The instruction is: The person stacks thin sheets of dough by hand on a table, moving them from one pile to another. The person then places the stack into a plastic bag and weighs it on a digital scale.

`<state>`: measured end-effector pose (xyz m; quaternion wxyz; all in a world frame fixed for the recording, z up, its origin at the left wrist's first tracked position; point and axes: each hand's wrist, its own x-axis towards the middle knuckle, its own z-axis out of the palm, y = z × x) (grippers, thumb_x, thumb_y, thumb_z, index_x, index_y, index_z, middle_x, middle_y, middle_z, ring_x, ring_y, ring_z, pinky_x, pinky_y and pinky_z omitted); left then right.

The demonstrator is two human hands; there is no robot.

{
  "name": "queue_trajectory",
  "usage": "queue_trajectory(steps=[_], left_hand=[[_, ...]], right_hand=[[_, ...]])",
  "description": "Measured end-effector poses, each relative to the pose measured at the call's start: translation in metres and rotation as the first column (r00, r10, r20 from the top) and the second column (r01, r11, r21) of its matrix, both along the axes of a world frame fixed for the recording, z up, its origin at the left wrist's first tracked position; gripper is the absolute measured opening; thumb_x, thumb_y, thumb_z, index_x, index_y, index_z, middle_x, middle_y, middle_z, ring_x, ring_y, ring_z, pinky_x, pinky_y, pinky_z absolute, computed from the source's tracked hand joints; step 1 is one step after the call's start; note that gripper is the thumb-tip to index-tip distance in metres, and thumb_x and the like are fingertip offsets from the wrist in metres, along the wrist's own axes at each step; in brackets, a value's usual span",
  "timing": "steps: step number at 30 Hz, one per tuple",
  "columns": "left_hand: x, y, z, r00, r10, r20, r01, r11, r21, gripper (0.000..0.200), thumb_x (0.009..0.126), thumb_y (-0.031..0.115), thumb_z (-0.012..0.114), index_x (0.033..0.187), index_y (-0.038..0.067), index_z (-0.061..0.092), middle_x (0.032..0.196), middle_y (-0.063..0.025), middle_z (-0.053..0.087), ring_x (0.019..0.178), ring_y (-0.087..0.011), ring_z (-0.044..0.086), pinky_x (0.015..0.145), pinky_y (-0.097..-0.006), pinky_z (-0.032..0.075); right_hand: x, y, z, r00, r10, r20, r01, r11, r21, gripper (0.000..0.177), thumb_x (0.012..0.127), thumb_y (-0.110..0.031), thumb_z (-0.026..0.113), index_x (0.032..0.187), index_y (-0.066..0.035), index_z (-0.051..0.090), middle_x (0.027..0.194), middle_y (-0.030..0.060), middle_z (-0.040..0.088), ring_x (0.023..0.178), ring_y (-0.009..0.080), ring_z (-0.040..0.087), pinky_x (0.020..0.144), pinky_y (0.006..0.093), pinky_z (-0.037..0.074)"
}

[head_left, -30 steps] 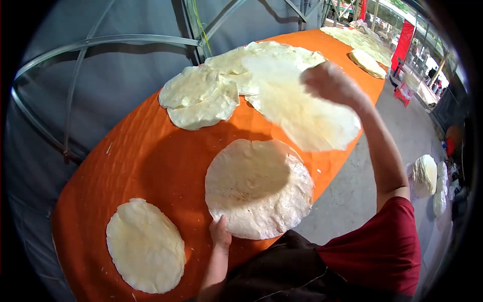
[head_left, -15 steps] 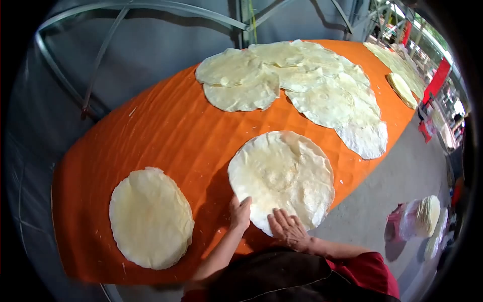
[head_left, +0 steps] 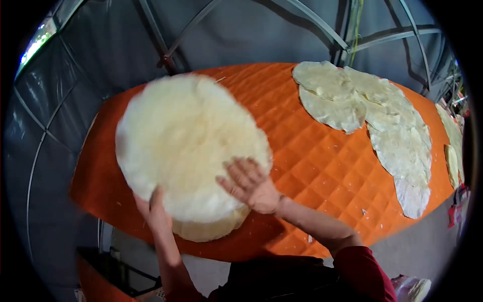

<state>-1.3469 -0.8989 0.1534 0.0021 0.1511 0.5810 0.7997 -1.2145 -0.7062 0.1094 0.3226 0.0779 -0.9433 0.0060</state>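
A large round stack of thin pale flatbreads [head_left: 186, 146] is lifted over the near left part of the orange quilted table [head_left: 302, 161]. My left hand [head_left: 153, 214] grips its near lower edge from beneath. My right hand [head_left: 250, 185] lies flat with spread fingers on the stack's right side. Under the stack's near edge a thicker yellowish flatbread [head_left: 211, 230] peeks out. The stack is blurred by motion.
Several thin flatbreads [head_left: 372, 110] lie overlapping along the far right of the table, reaching its right edge. Grey tarp and metal tubes [head_left: 166, 55] form the wall behind. Bare concrete floor [head_left: 427, 251] lies at right below the table's edge.
Both hands have lifted the flatbread pile from the middle of the table and carried it left, over the other flatbread at the near left. The view has swung left.
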Motion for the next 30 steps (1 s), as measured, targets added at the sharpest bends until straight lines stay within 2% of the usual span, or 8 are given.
queue_trajectory(steps=[7, 10, 13, 16, 18, 19, 24, 30], left_hand=[[-0.001, -0.112, -0.188, 0.949, 0.256, -0.182, -0.296, 0.541, -0.787, 0.065, 0.073, 0.009, 0.060, 0.125, -0.006, 0.025, 0.129, -0.0174, 0.028, 0.117, -0.0281, 0.030, 0.096, -0.0370, 0.025], [-0.015, -0.102, -0.183, 0.955, 0.297, -0.015, -0.248, 0.764, -0.595, 0.073, 0.067, 0.013, 0.063, 0.125, -0.005, 0.024, 0.125, -0.0185, 0.032, 0.115, -0.0298, 0.031, 0.097, -0.0369, 0.023], [-0.044, -0.137, -0.258, 0.974, 0.084, -0.209, -0.224, 0.265, -0.938, 0.076, 0.064, 0.011, 0.062, 0.127, -0.005, 0.022, 0.125, -0.0187, 0.033, 0.116, -0.0293, 0.031, 0.097, -0.0370, 0.025], [-0.040, -0.137, -0.254, 0.945, 0.320, -0.069, -0.286, 0.704, -0.650, 0.077, 0.067, 0.013, 0.065, 0.128, -0.003, 0.021, 0.125, -0.0186, 0.033, 0.114, -0.0314, 0.034, 0.096, -0.0370, 0.030], [-0.041, -0.130, -0.237, 0.909, 0.386, -0.160, -0.390, 0.645, -0.657, 0.072, 0.068, 0.011, 0.064, 0.125, -0.003, 0.024, 0.122, -0.0179, 0.035, 0.111, -0.0304, 0.036, 0.093, -0.0369, 0.032], [-0.041, -0.124, -0.228, 0.875, 0.426, -0.228, -0.456, 0.572, -0.682, 0.069, 0.068, 0.010, 0.063, 0.124, -0.002, 0.025, 0.121, -0.0176, 0.037, 0.110, -0.0299, 0.037, 0.092, -0.0369, 0.033], [-0.033, -0.089, -0.180, 0.738, 0.526, -0.423, -0.642, 0.354, -0.680, 0.055, 0.069, 0.007, 0.062, 0.116, -0.001, 0.034, 0.113, -0.0160, 0.042, 0.103, -0.0274, 0.043, 0.087, -0.0368, 0.038], [0.008, -0.021, -0.137, 0.918, 0.338, -0.210, -0.392, 0.679, -0.621, 0.040, 0.071, 0.003, 0.059, 0.107, 0.000, 0.044, 0.104, -0.0142, 0.048, 0.094, -0.0244, 0.050, 0.080, -0.0366, 0.044]], right_hand=[[-0.032, -0.032, -0.143, 0.954, 0.192, 0.230, -0.191, 0.981, -0.027, 0.041, 0.069, -0.024, 0.054, 0.107, -0.007, 0.054, 0.114, 0.0138, 0.045, 0.111, 0.0338, 0.038, 0.096, 0.0451, 0.029], [-0.018, -0.024, -0.131, 0.890, 0.282, 0.358, -0.251, 0.959, -0.132, 0.045, 0.071, -0.026, 0.057, 0.111, -0.007, 0.049, 0.116, 0.0135, 0.044, 0.113, 0.0303, 0.037, 0.097, 0.0434, 0.029], [-0.017, 0.016, -0.123, 0.903, 0.142, 0.406, -0.169, 0.985, 0.030, 0.043, 0.073, -0.025, 0.056, 0.110, -0.008, 0.045, 0.110, 0.0105, 0.045, 0.109, 0.0253, 0.039, 0.093, 0.0418, 0.031], [0.012, 0.127, -0.147, 0.898, -0.436, 0.062, 0.283, 0.678, 0.678, 0.024, 0.071, -0.022, 0.057, 0.091, -0.011, 0.048, 0.087, 0.0011, 0.051, 0.095, 0.0202, 0.044, 0.081, 0.0405, 0.035], [0.033, 0.202, -0.105, 0.592, -0.544, 0.594, 0.493, 0.828, 0.267, 0.020, 0.067, -0.022, 0.057, 0.084, -0.012, 0.051, 0.087, 0.0011, 0.053, 0.093, 0.0170, 0.045, 0.079, 0.0442, 0.033], [0.050, 0.246, -0.132, 0.743, -0.607, 0.283, 0.578, 0.794, 0.188, 0.029, 0.068, -0.024, 0.056, 0.092, -0.009, 0.051, 0.097, 0.0071, 0.050, 0.096, 0.0193, 0.044, 0.083, 0.0483, 0.029], [0.095, 0.368, -0.143, 0.394, -0.895, 0.207, 0.811, 0.445, 0.380, 0.034, 0.074, -0.016, 0.051, 0.105, -0.002, 0.044, 0.110, 0.0182, 0.044, 0.105, 0.0334, 0.040, 0.088, 0.0478, 0.029], [0.099, 0.415, -0.113, 0.552, -0.632, 0.544, 0.681, 0.718, 0.142, 0.012, 0.071, -0.013, 0.050, 0.074, -0.004, 0.058, 0.070, 0.0137, 0.059, 0.066, 0.0271, 0.059, 0.058, 0.0360, 0.047]])
